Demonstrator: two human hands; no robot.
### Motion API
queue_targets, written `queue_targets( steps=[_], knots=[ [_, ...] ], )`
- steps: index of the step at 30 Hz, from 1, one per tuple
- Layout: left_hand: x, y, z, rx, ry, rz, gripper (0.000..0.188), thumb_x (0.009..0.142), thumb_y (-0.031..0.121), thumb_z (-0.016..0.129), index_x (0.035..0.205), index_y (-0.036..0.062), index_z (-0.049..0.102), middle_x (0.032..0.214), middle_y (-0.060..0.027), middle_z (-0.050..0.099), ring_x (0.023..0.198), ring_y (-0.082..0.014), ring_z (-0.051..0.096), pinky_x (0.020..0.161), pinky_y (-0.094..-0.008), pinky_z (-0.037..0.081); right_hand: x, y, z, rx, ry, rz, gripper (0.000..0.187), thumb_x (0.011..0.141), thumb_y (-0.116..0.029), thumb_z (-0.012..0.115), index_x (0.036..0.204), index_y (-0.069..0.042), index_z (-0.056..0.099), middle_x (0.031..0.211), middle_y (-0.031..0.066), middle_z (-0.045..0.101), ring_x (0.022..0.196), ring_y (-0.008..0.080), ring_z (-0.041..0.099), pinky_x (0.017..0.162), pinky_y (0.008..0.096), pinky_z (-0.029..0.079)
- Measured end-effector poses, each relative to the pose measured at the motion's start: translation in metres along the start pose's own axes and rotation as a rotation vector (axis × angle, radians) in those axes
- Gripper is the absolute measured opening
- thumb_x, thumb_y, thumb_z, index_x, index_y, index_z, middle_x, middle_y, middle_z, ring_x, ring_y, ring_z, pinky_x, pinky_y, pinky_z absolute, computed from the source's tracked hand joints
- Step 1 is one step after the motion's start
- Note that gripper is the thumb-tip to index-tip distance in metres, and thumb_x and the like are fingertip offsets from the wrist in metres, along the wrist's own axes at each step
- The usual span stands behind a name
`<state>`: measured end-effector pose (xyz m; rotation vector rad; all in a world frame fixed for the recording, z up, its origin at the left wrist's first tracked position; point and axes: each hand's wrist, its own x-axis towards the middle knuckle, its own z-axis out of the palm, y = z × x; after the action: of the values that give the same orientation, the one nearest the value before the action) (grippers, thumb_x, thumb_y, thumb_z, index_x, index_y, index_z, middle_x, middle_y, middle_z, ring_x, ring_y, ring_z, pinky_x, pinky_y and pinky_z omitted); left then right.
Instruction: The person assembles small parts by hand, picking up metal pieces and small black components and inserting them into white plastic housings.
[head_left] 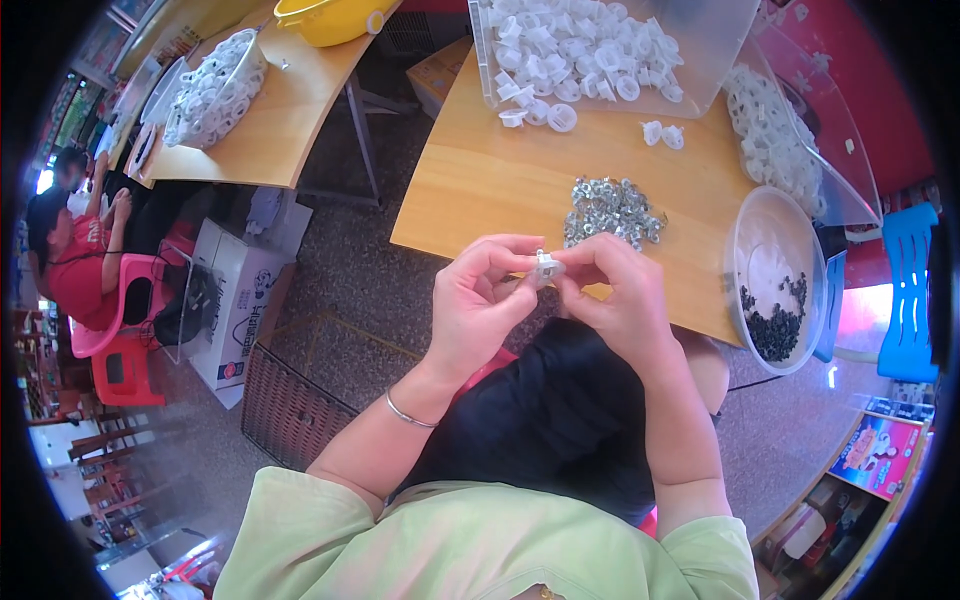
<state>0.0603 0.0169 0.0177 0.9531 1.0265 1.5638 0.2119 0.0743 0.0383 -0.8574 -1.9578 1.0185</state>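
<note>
Head view: pinching a small white fitting at frame centre between closely drawn fingers of left hand and right hand (in frame, below silvery metal parts heaped on the desk).

The premises present as a small hand-assembly workshop. Loose components are kept in bulk: white plastic parts in a clear bin on a wooden table, a heap of metal pieces on the same tabletop, and black pieces in a round translucent bowl. A second table bears a further load of white parts, with a co-worker seated nearby. A printed carton stands on the speckled floor. Seating includes a red plastic stool and a blue chair.
</note>
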Motion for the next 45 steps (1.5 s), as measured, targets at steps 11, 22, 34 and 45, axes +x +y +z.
queue_targets(
  steps=[11, 22, 34, 45],
  knots=[
    [-0.001, 0.0, -0.002, 0.012, -0.013, -0.029, 0.012, 0.078, -0.013, 0.055, 0.086, -0.0044, 0.057, 0.111, -0.0167, 0.054, 0.097, -0.0179, 0.058, 0.085, -0.0286, 0.051, -0.002, -0.004, 0.006, -0.046, 0.023, 0.043, 0.015, 0.069, 0.006, 0.064, 0.079, 0.002, 0.055, 0.074, 0.0075, 0.059, 0.068, 0.0143, 0.063, 0.062, 0.0234, 0.051],
    [0.002, -0.001, -0.005, -0.002, -0.027, -0.102, 0.012, 0.076, -0.011, 0.057, 0.086, -0.0046, 0.057, 0.108, -0.0151, 0.057, 0.095, -0.0167, 0.06, 0.082, -0.0248, 0.05, -0.002, -0.004, 0.008, 0.047, -0.006, 0.17, 0.014, 0.071, 0.007, 0.062, 0.078, 0.001, 0.051, 0.072, 0.0054, 0.058, 0.067, 0.0099, 0.06, 0.061, 0.0224, 0.049],
    [0.004, -0.003, -0.009, -0.171, -0.044, -0.181, 0.009, 0.078, -0.007, 0.059, 0.084, -0.0006, 0.056, 0.105, -0.0194, 0.059, 0.091, -0.0207, 0.061, 0.08, -0.0338, 0.053, -0.003, 0.005, 0.001, 0.424, -0.129, 0.326, 0.012, 0.08, -0.001, 0.061, 0.087, 0.001, 0.051, 0.077, 0.0033, 0.058, 0.069, 0.0064, 0.057, 0.059, 0.0197, 0.048],
    [0.005, -0.002, -0.009, -0.299, -0.072, -0.278, 0.009, 0.082, -0.001, 0.06, 0.089, 0.002, 0.057, 0.103, -0.0151, 0.06, 0.091, -0.0185, 0.061, 0.082, -0.0327, 0.052, -0.002, 0.01, 0.0, 0.559, -0.143, 0.388, 0.011, 0.082, -0.002, 0.059, 0.088, -0.001, 0.049, 0.081, 0.0045, 0.059, 0.07, 0.0074, 0.059, 0.058, 0.0201, 0.05]
  ],
)
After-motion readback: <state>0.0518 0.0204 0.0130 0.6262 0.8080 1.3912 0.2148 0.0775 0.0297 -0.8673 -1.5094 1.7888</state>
